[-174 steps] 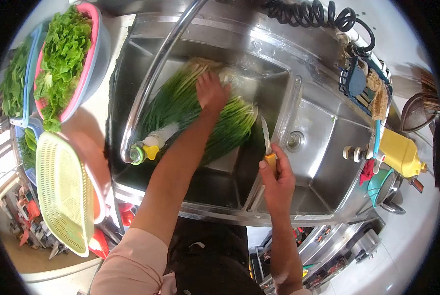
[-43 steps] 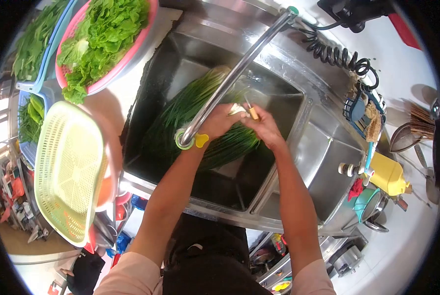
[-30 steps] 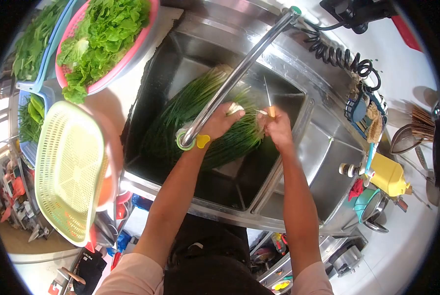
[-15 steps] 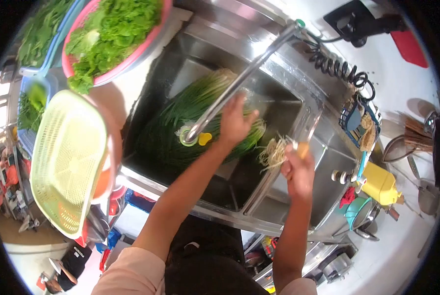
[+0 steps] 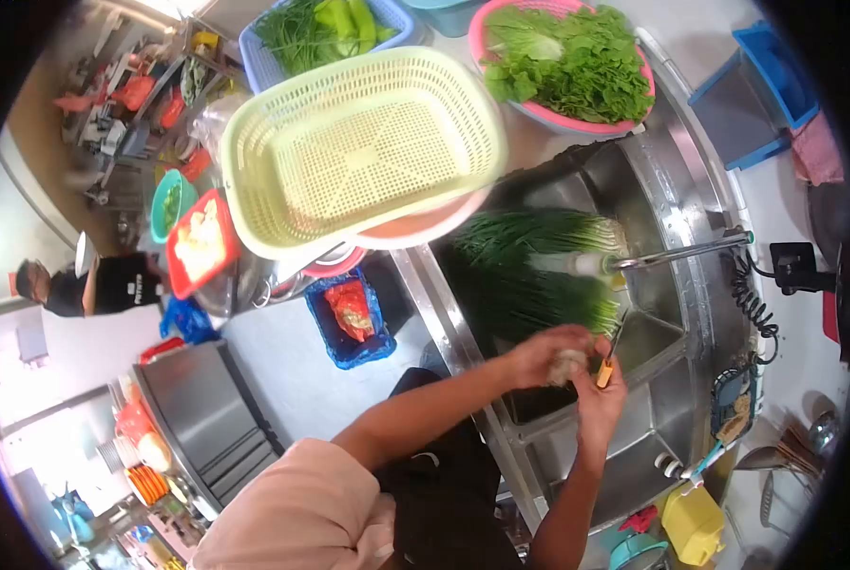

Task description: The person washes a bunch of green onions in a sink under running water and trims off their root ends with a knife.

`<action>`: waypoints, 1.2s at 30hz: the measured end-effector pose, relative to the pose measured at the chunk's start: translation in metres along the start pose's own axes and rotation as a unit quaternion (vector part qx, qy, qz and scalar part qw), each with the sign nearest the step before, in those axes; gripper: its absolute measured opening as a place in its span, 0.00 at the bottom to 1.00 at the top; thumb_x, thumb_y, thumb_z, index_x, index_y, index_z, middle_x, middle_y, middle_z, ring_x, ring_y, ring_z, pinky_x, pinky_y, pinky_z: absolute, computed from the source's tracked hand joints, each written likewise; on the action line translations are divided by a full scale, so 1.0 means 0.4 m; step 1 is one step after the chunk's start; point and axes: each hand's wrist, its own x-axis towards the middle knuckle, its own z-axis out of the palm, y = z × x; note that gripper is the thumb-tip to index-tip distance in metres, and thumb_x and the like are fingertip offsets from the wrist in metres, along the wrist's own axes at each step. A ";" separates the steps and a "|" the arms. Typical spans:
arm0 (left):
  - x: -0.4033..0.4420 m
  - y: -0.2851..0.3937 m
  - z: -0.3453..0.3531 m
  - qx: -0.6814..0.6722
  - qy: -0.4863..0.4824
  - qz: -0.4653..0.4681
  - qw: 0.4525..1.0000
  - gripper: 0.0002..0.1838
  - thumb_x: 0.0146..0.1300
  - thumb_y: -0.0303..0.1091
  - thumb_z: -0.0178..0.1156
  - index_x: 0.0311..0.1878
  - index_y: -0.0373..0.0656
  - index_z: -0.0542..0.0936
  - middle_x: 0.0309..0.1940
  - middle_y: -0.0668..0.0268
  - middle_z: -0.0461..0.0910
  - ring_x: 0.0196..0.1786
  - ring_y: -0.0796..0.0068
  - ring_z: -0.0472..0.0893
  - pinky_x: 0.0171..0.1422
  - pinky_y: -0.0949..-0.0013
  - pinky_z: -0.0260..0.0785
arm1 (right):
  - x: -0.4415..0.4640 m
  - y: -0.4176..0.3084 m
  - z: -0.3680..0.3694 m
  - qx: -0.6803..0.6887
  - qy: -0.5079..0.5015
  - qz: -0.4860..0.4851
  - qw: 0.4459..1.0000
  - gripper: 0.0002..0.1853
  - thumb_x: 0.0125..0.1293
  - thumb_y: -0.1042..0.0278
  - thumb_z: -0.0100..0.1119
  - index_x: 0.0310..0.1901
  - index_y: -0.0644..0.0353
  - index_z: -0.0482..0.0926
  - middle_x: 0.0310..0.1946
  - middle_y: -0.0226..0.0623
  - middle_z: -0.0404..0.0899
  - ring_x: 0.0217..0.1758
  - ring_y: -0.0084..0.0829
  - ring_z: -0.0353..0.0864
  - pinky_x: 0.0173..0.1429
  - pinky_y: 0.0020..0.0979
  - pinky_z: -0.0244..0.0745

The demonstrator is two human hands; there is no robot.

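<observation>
My left hand (image 5: pixel 539 356) is closed around a clump of pale, stringy roots (image 5: pixel 566 367) above the sink's near edge. Right beside it, my right hand (image 5: pixel 598 404) grips a small knife (image 5: pixel 605 371) by its orange-yellow handle, its dark blade pointing up and away. Long thin green stalks with pale ends, like scallions (image 5: pixel 539 237), lie in two bunches in the left basin of the steel sink (image 5: pixel 653 328). A metal faucet (image 5: pixel 681 250) reaches over them, its spout end blurred.
A pale yellow-green basket (image 5: pixel 358 157) stands left of the sink. Behind are a pink basket (image 5: pixel 478 43) of lettuce and a blue basket (image 5: pixel 254 57) of greens. A blue-lined bin (image 5: pixel 368 356) sits below left. Another person (image 5: pixel 111 283) is far left.
My view has swung left. My left hand has drawn back from the scallions and now holds the roots, which were at my right hand. Both hands have come together; the knife stays in my right.
</observation>
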 end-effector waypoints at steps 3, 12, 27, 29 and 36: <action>-0.150 0.089 -0.020 -0.020 0.007 0.048 0.999 0.14 0.67 0.36 0.63 0.53 0.45 0.76 0.45 0.64 0.82 0.43 0.70 0.83 0.43 0.67 0.78 | -0.049 -0.081 0.001 0.076 -0.047 0.069 0.994 0.28 0.64 0.80 0.65 0.66 0.54 0.76 0.23 0.12 0.62 0.21 0.07 0.54 0.25 0.15 0.48; -0.706 0.207 -0.408 0.104 0.260 0.340 0.898 0.14 0.70 0.42 0.59 0.52 0.45 0.77 0.45 0.63 0.81 0.45 0.66 0.83 0.47 0.61 0.78 | -0.109 -0.052 0.021 0.035 -0.096 0.043 0.994 0.21 0.70 0.75 0.58 0.64 0.60 0.75 0.59 0.35 0.80 0.20 0.10 0.65 0.19 0.16 0.57; -0.606 0.122 -0.303 0.580 0.505 0.392 0.505 0.11 0.69 0.23 0.52 0.50 0.38 0.81 0.46 0.56 0.82 0.53 0.57 0.80 0.62 0.60 0.69 | -0.101 0.132 -0.057 0.100 0.011 0.139 0.985 0.17 0.72 0.64 0.61 0.58 0.61 0.78 0.47 0.38 0.86 0.15 0.13 0.63 0.17 0.20 0.60; -0.503 0.100 -0.184 0.717 0.290 0.432 0.464 0.13 0.62 0.20 0.55 0.49 0.39 0.81 0.45 0.55 0.82 0.52 0.53 0.80 0.58 0.60 0.70 | -0.102 0.111 -0.061 0.154 0.035 0.178 0.971 0.17 0.72 0.64 0.61 0.58 0.62 0.78 0.44 0.37 0.86 0.14 0.13 0.64 0.17 0.20 0.60; 0.158 0.049 -0.052 0.814 0.063 0.286 0.502 0.24 0.64 0.32 0.61 0.64 0.39 0.73 0.61 0.49 0.74 0.65 0.45 0.72 0.71 0.50 0.64 | -0.097 0.111 -0.068 0.212 0.095 0.219 0.948 0.17 0.71 0.64 0.61 0.57 0.62 0.78 0.42 0.37 0.86 0.14 0.13 0.64 0.16 0.20 0.58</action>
